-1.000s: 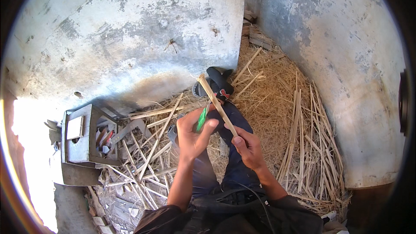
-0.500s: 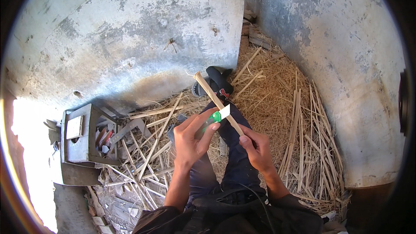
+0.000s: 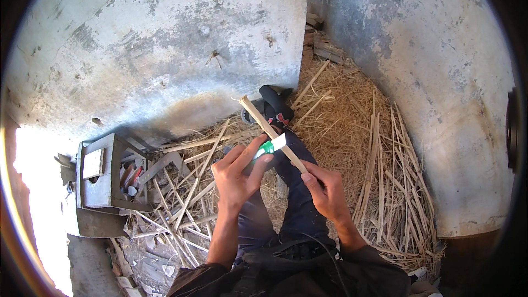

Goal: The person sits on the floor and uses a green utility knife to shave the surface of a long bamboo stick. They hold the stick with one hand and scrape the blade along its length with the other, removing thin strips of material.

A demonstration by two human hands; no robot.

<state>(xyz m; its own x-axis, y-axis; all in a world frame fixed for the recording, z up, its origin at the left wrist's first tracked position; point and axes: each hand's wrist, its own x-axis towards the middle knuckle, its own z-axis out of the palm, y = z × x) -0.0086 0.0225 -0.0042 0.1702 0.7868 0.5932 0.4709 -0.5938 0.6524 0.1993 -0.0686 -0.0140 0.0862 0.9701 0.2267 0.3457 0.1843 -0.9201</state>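
Observation:
My right hand [image 3: 325, 187] is closed around the near end of a pale, flat wooden strip [image 3: 257, 113], which slants up and away to the left above my legs. A thin curl of fibre sticks out at its far end. In my left hand [image 3: 235, 175], thumb and fingers pinch a small green-handled blade [image 3: 267, 148]. Its bright, flat blade lies against the strip about midway along, seemingly touching it. The handle is partly hidden by my fingers.
Straw shavings [image 3: 335, 126] cover the floor ahead, with a pile of long wooden strips [image 3: 407, 192] at right. More strips [image 3: 190, 198] lie crossed at left beside a wooden stool [image 3: 102, 170] on its side. Worn walls [image 3: 165, 38] enclose the spot. My shoe [image 3: 275, 104] rests near the wall.
Both hands, the blade and the strip have shifted slightly left and down in the picture. The blade stays at about the same part of the strip; both grips are unchanged.

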